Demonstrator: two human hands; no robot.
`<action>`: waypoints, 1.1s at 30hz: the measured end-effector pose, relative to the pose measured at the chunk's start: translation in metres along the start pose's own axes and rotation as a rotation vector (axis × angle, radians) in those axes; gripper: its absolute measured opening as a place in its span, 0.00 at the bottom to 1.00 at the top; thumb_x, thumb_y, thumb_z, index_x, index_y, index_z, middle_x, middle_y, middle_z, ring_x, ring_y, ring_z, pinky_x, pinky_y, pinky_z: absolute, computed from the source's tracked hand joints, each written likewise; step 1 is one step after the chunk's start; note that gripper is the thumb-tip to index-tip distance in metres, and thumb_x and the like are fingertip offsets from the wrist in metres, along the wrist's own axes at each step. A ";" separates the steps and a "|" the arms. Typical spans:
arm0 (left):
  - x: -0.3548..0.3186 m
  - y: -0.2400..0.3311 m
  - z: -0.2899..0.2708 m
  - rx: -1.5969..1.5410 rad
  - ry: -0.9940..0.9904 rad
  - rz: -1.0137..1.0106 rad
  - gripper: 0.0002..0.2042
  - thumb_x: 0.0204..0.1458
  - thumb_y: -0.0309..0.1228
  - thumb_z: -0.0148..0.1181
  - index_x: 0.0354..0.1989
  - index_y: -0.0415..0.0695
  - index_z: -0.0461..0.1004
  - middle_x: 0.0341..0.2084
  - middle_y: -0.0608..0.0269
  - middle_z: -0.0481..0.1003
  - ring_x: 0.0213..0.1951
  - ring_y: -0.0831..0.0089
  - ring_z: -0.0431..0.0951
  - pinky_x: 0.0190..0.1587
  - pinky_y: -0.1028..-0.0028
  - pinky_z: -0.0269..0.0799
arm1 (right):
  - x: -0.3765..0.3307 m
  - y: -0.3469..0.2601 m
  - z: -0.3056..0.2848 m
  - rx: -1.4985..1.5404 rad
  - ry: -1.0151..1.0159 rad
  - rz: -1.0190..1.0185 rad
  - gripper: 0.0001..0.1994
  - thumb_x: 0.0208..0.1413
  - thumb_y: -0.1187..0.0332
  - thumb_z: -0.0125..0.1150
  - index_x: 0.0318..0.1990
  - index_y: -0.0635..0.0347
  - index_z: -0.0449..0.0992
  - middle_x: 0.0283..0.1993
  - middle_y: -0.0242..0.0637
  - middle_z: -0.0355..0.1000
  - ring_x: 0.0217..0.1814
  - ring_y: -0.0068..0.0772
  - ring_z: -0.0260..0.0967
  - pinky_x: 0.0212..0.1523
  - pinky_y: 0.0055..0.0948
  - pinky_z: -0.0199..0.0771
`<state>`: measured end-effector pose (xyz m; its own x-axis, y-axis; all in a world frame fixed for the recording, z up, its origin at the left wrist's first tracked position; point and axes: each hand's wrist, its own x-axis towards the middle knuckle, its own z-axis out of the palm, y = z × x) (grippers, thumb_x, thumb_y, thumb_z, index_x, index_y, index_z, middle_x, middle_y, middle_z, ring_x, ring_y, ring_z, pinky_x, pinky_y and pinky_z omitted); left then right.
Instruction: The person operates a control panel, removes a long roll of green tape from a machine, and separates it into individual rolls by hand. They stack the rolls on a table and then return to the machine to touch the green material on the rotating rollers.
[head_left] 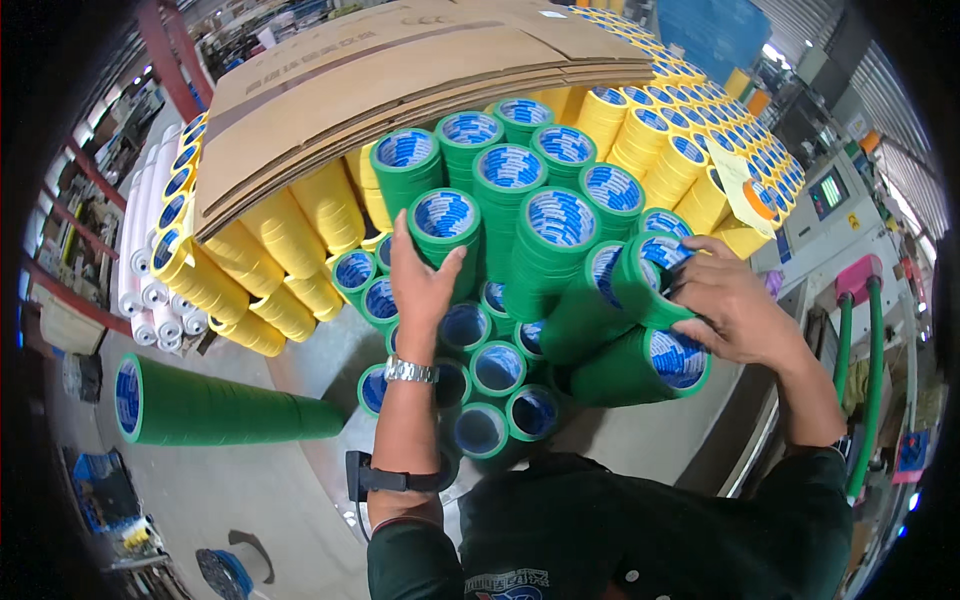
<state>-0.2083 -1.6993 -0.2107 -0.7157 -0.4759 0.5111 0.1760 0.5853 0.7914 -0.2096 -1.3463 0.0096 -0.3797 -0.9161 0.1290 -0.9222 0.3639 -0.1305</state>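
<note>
Stacks of green tape rolls (512, 215) with blue-printed cores stand in front of me in a tight cluster. My left hand (420, 275) is closed round the near side of one green tape roll (446, 228) atop a column, thumb on its right and fingers on its left. At the cluster's right, my right hand (735, 300) grips another green tape roll (648, 285), fingertips reaching into its core. That roll is tilted, above a leaning green column (640, 365). Lower green stacks (498, 368) stand between my forearms, their cores facing up.
Flat cardboard sheets (400, 70) lie across yellow tape stacks (290, 230) behind the green ones. More yellow rolls (690, 150) fill the far right. A separate tall green column (220, 405) stands at left. White wrapped tubes (140, 240) and a machine (840, 200) flank the area.
</note>
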 end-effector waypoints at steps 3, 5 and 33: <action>0.000 0.001 -0.002 -0.008 -0.007 -0.018 0.48 0.46 0.31 0.78 0.75 0.34 0.55 0.67 0.38 0.67 0.68 0.49 0.68 0.71 0.60 0.62 | 0.021 -0.003 -0.012 -0.034 0.097 -0.060 0.10 0.51 0.68 0.71 0.37 0.59 0.77 0.33 0.40 0.71 0.44 0.47 0.73 0.69 0.52 0.65; -0.001 0.001 -0.003 0.001 -0.012 -0.022 0.48 0.46 0.31 0.78 0.75 0.34 0.55 0.67 0.37 0.66 0.69 0.49 0.67 0.71 0.60 0.62 | 0.047 -0.002 -0.012 -0.065 0.119 -0.128 0.10 0.50 0.68 0.72 0.37 0.59 0.77 0.34 0.41 0.72 0.44 0.48 0.73 0.69 0.53 0.66; 0.019 0.016 -0.008 -0.030 0.003 0.019 0.51 0.40 0.32 0.81 0.73 0.33 0.56 0.65 0.36 0.67 0.67 0.44 0.68 0.69 0.56 0.66 | 0.229 0.016 0.092 -0.095 0.007 -0.082 0.09 0.52 0.64 0.69 0.35 0.60 0.81 0.38 0.47 0.79 0.45 0.55 0.78 0.46 0.52 0.77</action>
<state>-0.2134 -1.7041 -0.1858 -0.7098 -0.4672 0.5271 0.2098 0.5742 0.7914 -0.3049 -1.5659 -0.0530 -0.3033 -0.9422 0.1422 -0.9527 0.3028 -0.0253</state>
